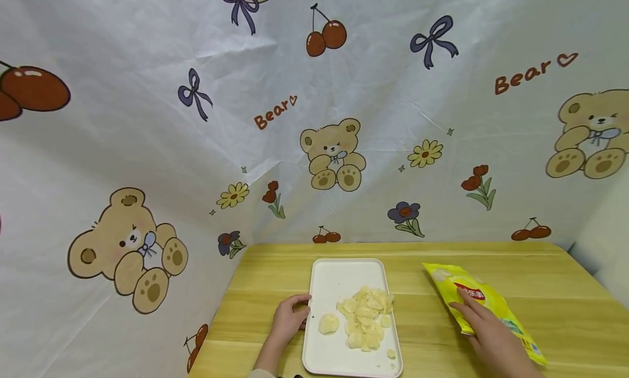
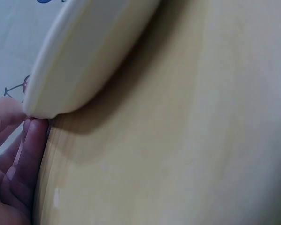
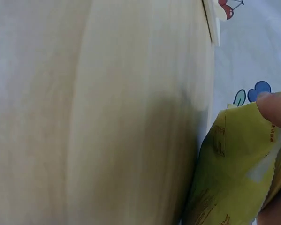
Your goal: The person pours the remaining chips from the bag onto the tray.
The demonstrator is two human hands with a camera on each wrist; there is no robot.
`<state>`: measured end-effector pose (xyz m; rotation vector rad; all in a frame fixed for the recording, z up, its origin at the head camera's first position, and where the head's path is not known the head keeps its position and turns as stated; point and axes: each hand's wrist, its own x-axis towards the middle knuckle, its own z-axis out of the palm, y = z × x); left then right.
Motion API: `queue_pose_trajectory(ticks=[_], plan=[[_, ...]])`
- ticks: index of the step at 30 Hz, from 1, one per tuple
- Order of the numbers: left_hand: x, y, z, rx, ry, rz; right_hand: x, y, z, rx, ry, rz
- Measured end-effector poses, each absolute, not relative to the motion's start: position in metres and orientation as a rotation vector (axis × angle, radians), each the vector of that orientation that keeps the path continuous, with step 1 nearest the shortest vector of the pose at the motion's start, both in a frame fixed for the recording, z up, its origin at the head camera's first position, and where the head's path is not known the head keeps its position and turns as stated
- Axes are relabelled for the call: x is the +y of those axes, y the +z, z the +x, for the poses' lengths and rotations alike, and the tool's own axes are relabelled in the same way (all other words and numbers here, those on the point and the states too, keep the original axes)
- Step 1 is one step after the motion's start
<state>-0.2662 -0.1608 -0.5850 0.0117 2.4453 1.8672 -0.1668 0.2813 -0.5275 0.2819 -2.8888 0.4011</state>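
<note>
A white rectangular tray [image 1: 336,279] lies on the wooden table, with a pile of potato chips [image 1: 366,315] on its right half. One larger chip [image 1: 329,323] lies apart, left of the pile. My left hand [image 1: 289,318] grips the tray's left rim; in the left wrist view its fingertips [image 2: 34,136] sit at and under the rim. To the right, my right hand [image 1: 493,340] holds a yellow chip bag [image 1: 444,277] with a red label. In the right wrist view the bag [image 3: 234,159] shows a jagged edge, with fingers on both sides of it.
Wooden tabletop [image 1: 417,323] lies between the tray and the bag. Small chip pieces [image 1: 391,354] are near the tray's lower right corner. A pale cloth [image 1: 373,203] printed with bears, flowers and cherries hangs behind the table and along its left side.
</note>
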Motion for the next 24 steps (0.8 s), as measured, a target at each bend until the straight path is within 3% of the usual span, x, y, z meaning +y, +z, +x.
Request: queue_pose_trajectory(ticks=[24], plan=[[-0.160, -0.585, -0.267, 2.484, 1.842, -0.020, 0.284, -0.547, -0.166, -3.027, 0.505, 0.301]])
